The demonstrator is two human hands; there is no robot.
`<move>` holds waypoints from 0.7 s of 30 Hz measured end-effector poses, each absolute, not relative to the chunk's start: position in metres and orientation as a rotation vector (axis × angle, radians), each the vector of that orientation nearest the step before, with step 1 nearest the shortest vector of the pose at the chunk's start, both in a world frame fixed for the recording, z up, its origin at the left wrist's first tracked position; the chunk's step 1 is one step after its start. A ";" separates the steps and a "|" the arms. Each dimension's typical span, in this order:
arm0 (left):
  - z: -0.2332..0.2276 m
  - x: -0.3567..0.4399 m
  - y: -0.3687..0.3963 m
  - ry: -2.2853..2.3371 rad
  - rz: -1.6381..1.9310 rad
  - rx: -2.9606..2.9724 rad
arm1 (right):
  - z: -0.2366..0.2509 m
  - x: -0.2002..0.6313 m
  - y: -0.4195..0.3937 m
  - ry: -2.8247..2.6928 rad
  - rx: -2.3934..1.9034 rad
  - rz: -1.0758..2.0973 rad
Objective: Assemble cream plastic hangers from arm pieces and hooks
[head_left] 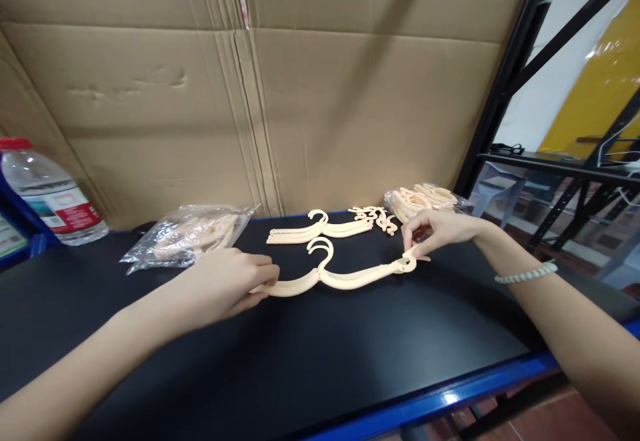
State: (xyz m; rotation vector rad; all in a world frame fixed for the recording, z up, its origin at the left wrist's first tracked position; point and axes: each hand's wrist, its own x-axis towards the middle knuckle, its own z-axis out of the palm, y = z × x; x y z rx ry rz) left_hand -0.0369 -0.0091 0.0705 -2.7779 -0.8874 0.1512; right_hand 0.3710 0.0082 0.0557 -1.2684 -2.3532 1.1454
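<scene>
Water bottle label (65,211): red and white band at nine o'clock, print too small to read (bottle lies tilted).
Other readable text: none.

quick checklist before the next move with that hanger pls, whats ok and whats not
1. Left hand on the left end of the hanger: ok, fingers pinch it.
2. Right hand on the right end, at the small clip: ok, fingertips touch it.
3. Hanger flat on the black table: ok.
4. Clip fully seated on the arm: cannot tell, fingers hide it.
5. Finished hangers apart from the one in hand: ok.
6. Loose clips close to the right hand: ok.
</scene>
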 end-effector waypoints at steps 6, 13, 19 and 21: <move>0.064 -0.034 -0.011 -0.834 0.117 -2.824 | 0.050 0.364 0.009 -2.587 -1.314 0.989; 0.063 -0.036 -0.008 -0.831 0.052 -2.844 | 0.054 0.360 0.004 -2.564 -1.376 0.829; 0.068 -0.036 -0.011 -0.949 0.039 -2.840 | 0.051 0.342 0.000 -2.505 -1.282 0.728; 0.068 -0.035 -0.012 -0.990 0.053 -2.862 | 0.047 0.331 -0.002 -2.529 -1.238 0.710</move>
